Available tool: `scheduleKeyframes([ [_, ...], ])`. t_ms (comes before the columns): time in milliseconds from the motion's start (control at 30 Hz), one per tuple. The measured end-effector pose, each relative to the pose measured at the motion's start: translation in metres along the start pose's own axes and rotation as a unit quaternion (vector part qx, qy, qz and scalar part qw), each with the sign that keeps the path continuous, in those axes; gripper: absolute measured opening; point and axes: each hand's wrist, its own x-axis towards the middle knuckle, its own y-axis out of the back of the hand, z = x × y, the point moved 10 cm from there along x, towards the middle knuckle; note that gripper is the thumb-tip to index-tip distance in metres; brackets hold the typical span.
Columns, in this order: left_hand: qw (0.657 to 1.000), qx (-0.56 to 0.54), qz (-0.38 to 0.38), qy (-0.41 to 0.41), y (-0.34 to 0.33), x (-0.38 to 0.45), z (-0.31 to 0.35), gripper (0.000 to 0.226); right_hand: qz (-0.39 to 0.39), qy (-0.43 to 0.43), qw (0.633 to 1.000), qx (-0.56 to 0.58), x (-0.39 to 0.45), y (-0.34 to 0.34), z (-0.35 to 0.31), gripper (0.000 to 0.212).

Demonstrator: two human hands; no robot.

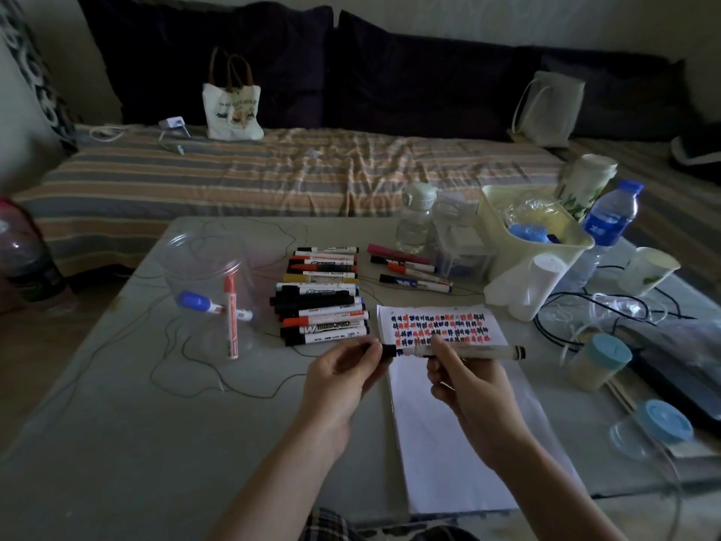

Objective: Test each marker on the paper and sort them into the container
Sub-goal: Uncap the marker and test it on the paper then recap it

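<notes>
While the right hand (464, 378) curls around the long white barrel of a whiteboard marker (460, 351) held level over the paper, the left hand (343, 374) pinches a small dark cap (368, 348) just beside the marker's black tip. Beneath them lies a smooth white sheet of paper (448, 435), its far end crowded with rows of red, blue and black scribbles. To the left stands a clear plastic container (210, 290) holding one red and two blue-capped markers, near a loose pile of cylindrical markers (322, 302) on the grey table (136, 404).
</notes>
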Motion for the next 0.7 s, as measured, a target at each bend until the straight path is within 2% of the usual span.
scheduleKeyframes([
  [267,0.999,0.005,-0.046,-0.003,-0.011,-0.011,0.008,0.021,-0.018,0.01,1.0,-0.01,-0.009,-0.013,-0.002,0.038],
  [367,0.998,0.0,-0.058,-0.009,-0.011,-0.011,0.01,0.023,-0.019,0.003,1.0,0.004,-0.01,-0.012,0.0,0.034],
  [467,0.998,-0.004,-0.054,-0.024,-0.012,-0.013,0.011,0.017,-0.022,-0.022,0.999,0.026,-0.011,-0.014,0.006,0.025],
  [700,0.998,0.03,-0.036,-0.052,-0.006,-0.013,0.007,0.015,-0.027,-0.089,0.994,0.054,-0.011,-0.021,0.018,0.021],
])
